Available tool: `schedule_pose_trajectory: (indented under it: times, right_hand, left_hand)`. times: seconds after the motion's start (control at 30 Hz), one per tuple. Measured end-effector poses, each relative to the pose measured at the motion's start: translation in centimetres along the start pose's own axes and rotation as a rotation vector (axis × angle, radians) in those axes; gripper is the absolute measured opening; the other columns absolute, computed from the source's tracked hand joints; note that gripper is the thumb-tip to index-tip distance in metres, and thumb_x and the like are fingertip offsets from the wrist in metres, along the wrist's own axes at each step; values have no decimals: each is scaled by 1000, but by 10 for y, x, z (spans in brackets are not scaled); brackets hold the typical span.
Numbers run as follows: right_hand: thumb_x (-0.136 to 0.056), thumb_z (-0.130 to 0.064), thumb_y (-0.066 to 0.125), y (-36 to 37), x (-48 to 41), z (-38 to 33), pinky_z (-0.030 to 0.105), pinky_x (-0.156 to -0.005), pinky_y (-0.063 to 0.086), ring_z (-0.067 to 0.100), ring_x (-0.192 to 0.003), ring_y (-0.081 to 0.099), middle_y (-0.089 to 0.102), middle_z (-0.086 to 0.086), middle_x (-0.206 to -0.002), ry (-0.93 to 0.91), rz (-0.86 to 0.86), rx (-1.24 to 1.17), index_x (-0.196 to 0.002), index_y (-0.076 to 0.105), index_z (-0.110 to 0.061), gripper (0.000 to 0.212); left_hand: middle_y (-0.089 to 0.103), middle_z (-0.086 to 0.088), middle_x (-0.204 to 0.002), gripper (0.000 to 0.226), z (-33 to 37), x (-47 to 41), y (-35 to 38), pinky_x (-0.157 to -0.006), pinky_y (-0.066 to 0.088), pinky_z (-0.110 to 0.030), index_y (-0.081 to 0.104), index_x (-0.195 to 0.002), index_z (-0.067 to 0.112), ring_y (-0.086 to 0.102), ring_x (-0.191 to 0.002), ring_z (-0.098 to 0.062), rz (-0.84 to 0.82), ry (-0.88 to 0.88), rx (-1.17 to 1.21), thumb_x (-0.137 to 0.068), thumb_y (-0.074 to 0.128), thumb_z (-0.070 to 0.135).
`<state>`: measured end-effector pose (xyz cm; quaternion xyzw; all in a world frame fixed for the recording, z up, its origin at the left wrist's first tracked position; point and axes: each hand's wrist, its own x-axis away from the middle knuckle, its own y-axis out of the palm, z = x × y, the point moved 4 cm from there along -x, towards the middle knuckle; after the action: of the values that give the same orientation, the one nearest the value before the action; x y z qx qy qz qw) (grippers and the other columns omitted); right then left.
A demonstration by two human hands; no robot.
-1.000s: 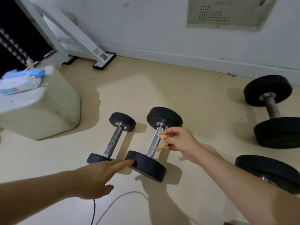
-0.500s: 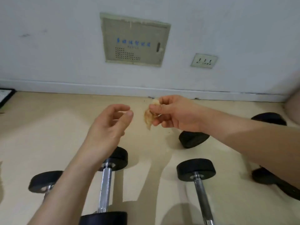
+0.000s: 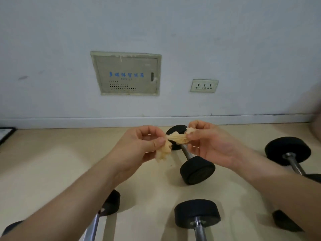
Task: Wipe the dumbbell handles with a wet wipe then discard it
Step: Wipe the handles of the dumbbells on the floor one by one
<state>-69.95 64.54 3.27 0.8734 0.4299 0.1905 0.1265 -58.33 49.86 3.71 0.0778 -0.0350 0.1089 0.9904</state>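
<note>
Above dumbbells (image 3: 197,169), both hands stretching wipe (image 3: 175,139)

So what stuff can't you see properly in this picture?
All in the head view:
- Middle dumbbell: its handle and far weight sit partly behind the wet wipe and both hands, left hand, right hand.
- Front dumbbell: cut off by the bottom edge.
- Wall panel: blue writing too blurry to read.
- Right edge: a blurred shape, can't tell what.

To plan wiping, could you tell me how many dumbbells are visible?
5 dumbbells: one behind the wet wipe, far right, bottom centre, two bottom left; the dark piece lower right may be another.
</note>
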Motion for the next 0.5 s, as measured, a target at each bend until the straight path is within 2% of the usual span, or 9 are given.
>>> schedule_pose_trajectory:
  times: [0.1, 0.17, 0.2, 0.27, 0.33, 0.43, 0.5]
  right_hand:
    - [-76, 16, 51, -27, -3, -5, 23, -54, 51, 21, -69, 54, 55, 7, -76, -54, -51, -144, -82, 54, -14, 31]
    - [-78, 18, 49, -51, -6, -9, 21, -53, 45, 18, -65, 53, 56, 7, -77, -97, -40, -148, -94, 57, -13, 36]
    - [-79, 18, 50, -62, -8, -11, 21, -53, 42, 16, -64, 52, 57, 7, -77, -122, -29, -130, -103, 58, -13, 40]
    - [-79, 15, 56, -83, -13, -14, 24, -55, 37, 15, -63, 53, 59, 7, -77, -165, -6, -90, -118, 57, -10, 46]
    - [-76, 5, 65, -101, -19, -16, 27, -57, 37, 17, -65, 54, 61, 8, -78, -201, 34, -56, -121, 56, -12, 50]
    - [-79, -1, 69, -128, -28, -16, 31, -60, 50, 20, -71, 62, 65, 9, -81, -219, 140, 4, -118, 57, -17, 44]
    - [-81, -6, 70, -143, -37, -10, 33, -63, 53, 20, -75, 66, 69, 9, -85, -197, 189, 4, -116, 59, -18, 39]
  left_hand:
    - [62, -8, -72, 34, 0, -21, 20, -54, 44, -26, 65, -80, 15, 58, -74, -28, -11, -62, -77, -78, 53, -16]
    - [56, -8, -72, 31, -4, -37, 37, -49, 34, -25, 63, -81, 15, 46, -70, -26, 0, -146, -93, -65, 52, -8]
    - [55, -8, -76, 28, -6, -45, 49, -50, 33, -25, 63, -84, 16, 45, -69, -24, 2, -194, -105, -62, 56, 1]
    - [56, -6, -80, 24, -11, -63, 75, -55, 35, -25, 65, -92, 17, 48, -66, -16, -31, -255, -167, -70, 68, 24]
    - [59, 0, -70, 33, -18, -82, 96, -57, 39, -24, 68, -92, 14, 51, -60, -11, -26, -261, -280, -78, 71, 43]
    - [54, 6, -58, 25, -35, -111, 114, -55, 38, -19, 69, -77, 16, 45, -54, -8, 68, -259, -398, -74, 73, 40]
    - [62, 5, -66, 14, -51, -125, 118, -66, 43, -24, 67, -74, 17, 55, -64, -8, 112, -287, -367, -80, 73, 29]
